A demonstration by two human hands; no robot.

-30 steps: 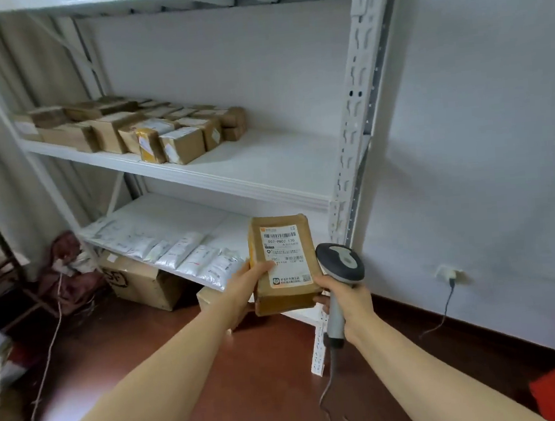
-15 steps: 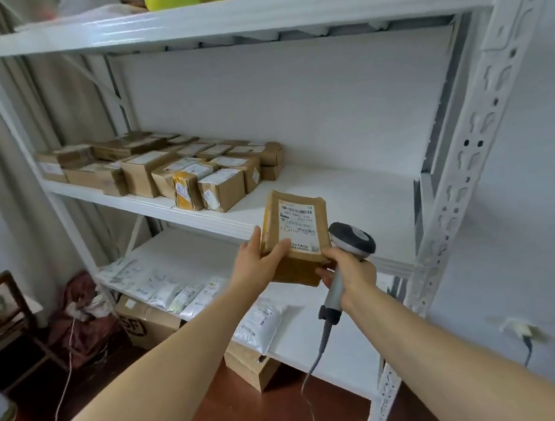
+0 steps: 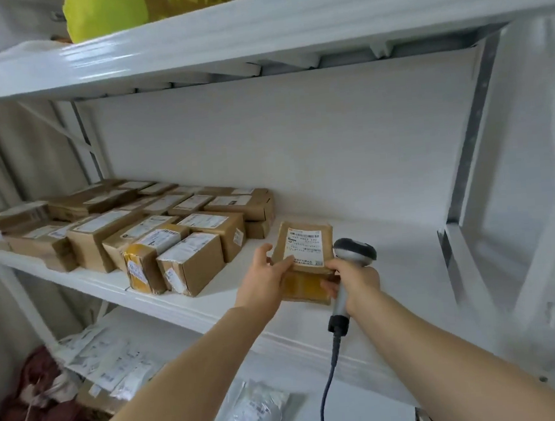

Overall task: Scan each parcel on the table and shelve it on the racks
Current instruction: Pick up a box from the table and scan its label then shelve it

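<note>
A white metal rack carries three visible levels. On its middle shelf, plain brown cardboard boxes with white labels stand packed together from the left end toward the centre, the nearest ones just behind the front edge. On the lower shelf, flat pale plastic mailer pouches lie along the left and front. On the top shelf's left end sits what looks like a yellow-green bag.

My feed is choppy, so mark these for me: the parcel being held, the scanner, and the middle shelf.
parcel [image 3: 304,245], head view, on its white label.
scanner [image 3: 356,252], head view, on its grey head.
middle shelf [image 3: 406,266], head view, on bare board right of the scanner.
</note>
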